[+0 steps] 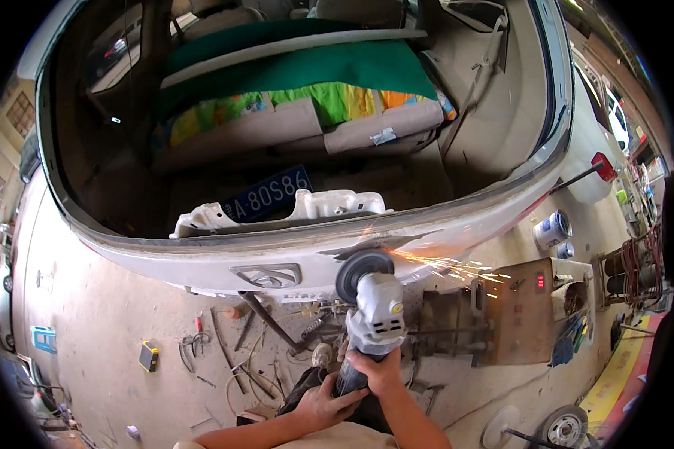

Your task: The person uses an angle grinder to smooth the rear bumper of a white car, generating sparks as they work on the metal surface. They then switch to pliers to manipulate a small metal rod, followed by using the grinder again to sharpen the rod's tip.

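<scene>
Both hands are closed around an angle grinder (377, 310) with a pale grey head and dark body. My left hand (328, 402) wraps the rear of the body, nearest me. My right hand (383, 370) grips it farther forward, just behind the head. The dark round disc (363, 273) meets the white rear panel (202, 262) of a vehicle, right of its badge (266, 275). Orange sparks (449, 266) stream off to the right. Around the contact area the panel shows a dark, bare patch (382, 245).
Inside the open rear, a blue plate (269, 194) lies before folded seats under green cloth (337, 67). Bars, hoses and tools litter the floor below the panel. A brown-fronted machine (520, 314), a white bucket (552, 229) and a wheel (565, 429) stand right; a yellow-black box (149, 357) lies left.
</scene>
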`<control>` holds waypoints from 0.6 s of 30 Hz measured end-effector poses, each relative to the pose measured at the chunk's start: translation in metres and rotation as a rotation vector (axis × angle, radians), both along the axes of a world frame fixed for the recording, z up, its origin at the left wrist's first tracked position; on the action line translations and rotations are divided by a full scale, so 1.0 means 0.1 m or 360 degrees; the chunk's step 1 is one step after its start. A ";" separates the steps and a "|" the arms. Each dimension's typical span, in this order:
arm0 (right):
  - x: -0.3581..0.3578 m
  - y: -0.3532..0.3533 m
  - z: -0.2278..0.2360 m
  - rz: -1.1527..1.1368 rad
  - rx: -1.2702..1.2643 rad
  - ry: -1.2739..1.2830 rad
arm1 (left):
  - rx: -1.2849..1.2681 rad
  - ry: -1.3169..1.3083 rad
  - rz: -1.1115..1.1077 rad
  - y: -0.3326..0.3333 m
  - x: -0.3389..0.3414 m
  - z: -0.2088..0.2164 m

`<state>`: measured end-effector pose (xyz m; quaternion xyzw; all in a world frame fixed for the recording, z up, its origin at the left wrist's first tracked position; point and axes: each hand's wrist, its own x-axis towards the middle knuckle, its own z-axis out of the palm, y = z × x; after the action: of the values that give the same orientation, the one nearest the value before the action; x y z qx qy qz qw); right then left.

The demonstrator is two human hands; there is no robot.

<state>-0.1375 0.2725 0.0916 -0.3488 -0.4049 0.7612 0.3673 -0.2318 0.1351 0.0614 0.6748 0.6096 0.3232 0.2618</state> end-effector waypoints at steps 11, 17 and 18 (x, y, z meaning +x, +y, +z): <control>0.12 0.08 -0.06 -0.0187 -0.0142 -0.0044 | 0.0085 0.0112 -0.0069 0.15 -0.01 -0.02; 0.15 0.09 -0.16 -0.0200 -0.0011 -0.0143 | 0.0045 0.0077 -0.0101 0.21 0.01 0.03; 0.16 0.07 -0.16 -0.0194 -0.0022 -0.0151 | 0.0076 0.0057 -0.0097 0.20 0.01 0.00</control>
<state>-0.1218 0.2800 0.0752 -0.4110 -0.3946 0.7229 0.3909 -0.2311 0.1551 0.0611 0.7048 0.5855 0.3173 0.2444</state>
